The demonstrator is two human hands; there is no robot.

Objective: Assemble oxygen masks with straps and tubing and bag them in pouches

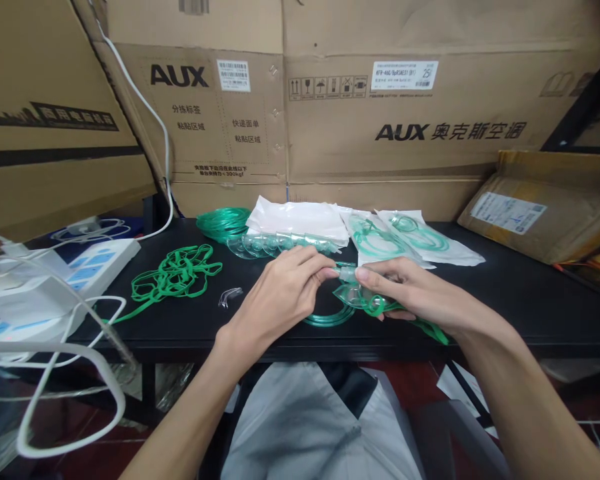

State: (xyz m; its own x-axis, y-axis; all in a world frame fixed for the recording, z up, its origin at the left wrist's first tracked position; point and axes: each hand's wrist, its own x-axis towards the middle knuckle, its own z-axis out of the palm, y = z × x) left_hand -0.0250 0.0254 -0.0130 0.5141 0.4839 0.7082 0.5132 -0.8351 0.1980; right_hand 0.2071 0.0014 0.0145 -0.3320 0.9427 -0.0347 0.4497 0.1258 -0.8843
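We log the clear mask [353, 293] near the front edge of the tabletop [510, 300]. Our right hand [413, 287] grips it; our left hand [287, 280], at its 9 o'clock, pinches green tubing [330, 321] by the connector [349, 274]. From the mask: green straps [177, 275] at 9 o'clock, overlapping masks [285, 244] at 10, packets [415, 237] at 1.

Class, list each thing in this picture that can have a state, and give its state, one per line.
Left hand: pinching at the connector's end
Connector: between both hands' fingertips
Right hand: gripping the mask
Mask: held, partly covered
Loose tubing: looped on the table
Green straps: tangled
Tubing bundle: coiled
Mask row: overlapping
White pouches: stacked
Power strip: plugs inserted
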